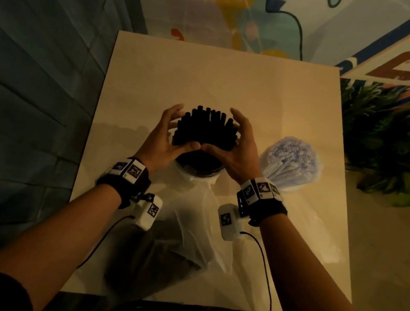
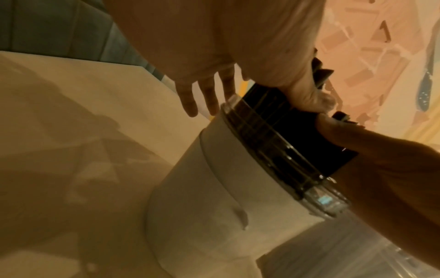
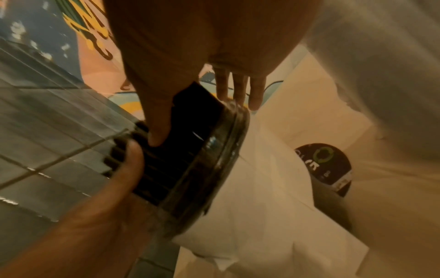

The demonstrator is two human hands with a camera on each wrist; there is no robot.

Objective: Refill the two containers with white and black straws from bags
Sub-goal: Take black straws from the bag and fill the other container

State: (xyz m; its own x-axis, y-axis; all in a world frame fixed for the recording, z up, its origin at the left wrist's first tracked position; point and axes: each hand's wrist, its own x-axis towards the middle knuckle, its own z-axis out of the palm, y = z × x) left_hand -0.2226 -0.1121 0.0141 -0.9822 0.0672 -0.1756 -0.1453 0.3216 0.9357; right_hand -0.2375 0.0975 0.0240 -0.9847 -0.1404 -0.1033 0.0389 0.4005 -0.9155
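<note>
Both the left hand (image 1: 168,132) and right hand (image 1: 238,147) cup the black straws (image 1: 207,128) standing in the container (image 1: 195,171) mid-table, apparently to gather them upright, white straws (image 1: 291,154) at three o'clock.

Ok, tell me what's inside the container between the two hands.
Black straws stand upright in the container, their tops fanning out above its clear rim. The left hand and right hand cup the bundle. The straws' lower ends and the container's floor are hidden.
</note>
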